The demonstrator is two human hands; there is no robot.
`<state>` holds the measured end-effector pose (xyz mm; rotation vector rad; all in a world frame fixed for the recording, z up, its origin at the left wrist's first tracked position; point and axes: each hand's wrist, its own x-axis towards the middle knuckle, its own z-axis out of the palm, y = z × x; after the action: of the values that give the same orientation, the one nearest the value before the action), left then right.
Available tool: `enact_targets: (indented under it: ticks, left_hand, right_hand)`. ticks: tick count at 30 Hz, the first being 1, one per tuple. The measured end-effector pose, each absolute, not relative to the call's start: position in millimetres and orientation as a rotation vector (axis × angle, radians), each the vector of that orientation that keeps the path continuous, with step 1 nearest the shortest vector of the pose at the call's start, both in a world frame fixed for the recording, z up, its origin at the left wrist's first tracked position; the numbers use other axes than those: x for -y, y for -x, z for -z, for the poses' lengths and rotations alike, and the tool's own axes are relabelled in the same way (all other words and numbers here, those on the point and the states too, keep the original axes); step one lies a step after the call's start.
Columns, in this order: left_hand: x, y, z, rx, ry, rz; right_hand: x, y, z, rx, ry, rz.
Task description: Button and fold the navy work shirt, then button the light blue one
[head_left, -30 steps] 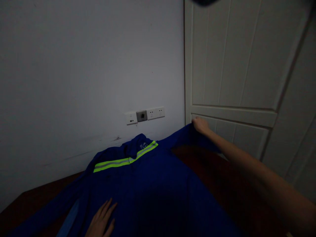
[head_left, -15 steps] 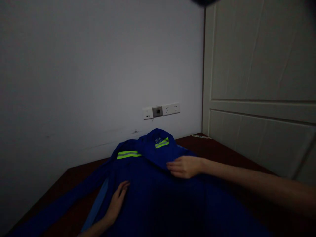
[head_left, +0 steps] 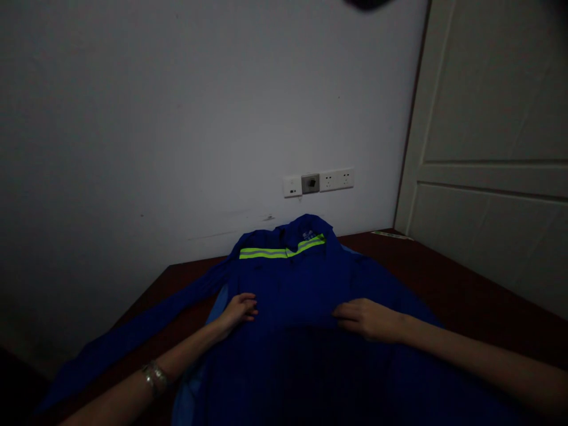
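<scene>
A dark blue work jacket (head_left: pixel 293 296) with a neon yellow reflective stripe (head_left: pixel 279 251) lies spread on a dark brown table (head_left: pixel 444 278). My left hand (head_left: pixel 239 309) rests on the jacket's left side with its fingers curled on the cloth. My right hand (head_left: pixel 366 318) lies on the jacket's middle, fingers bent and pressed onto the fabric. The right sleeve is folded in over the body. The left sleeve (head_left: pixel 133 337) stretches out toward the table's near left corner. A bracelet (head_left: pixel 153 376) sits on my left wrist.
A white wall (head_left: pixel 177 118) stands behind the table with a strip of power sockets (head_left: pixel 318 181). A white panelled door (head_left: pixel 497 154) is at the right. The room is dim.
My right hand carried the right sleeve from the far right in over the jacket's body, then drew back toward me. My left hand slid up the left side. The view shifted left.
</scene>
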<state>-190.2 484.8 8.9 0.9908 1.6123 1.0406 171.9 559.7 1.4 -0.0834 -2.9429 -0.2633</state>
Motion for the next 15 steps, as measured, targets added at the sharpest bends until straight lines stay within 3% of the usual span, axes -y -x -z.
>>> enact_targets:
  ticks: [10, 15]
  left_hand:
    - [-456, 179, -18, -1.530, -0.868, -1.066]
    - [-436, 189, -14, -1.566, -0.906, -1.123]
  right_hand:
    - [-522, -42, -11, 2.824, 0.327, -0.067]
    - [-520, -1, -1, 2.900, 0.434, 0.021]
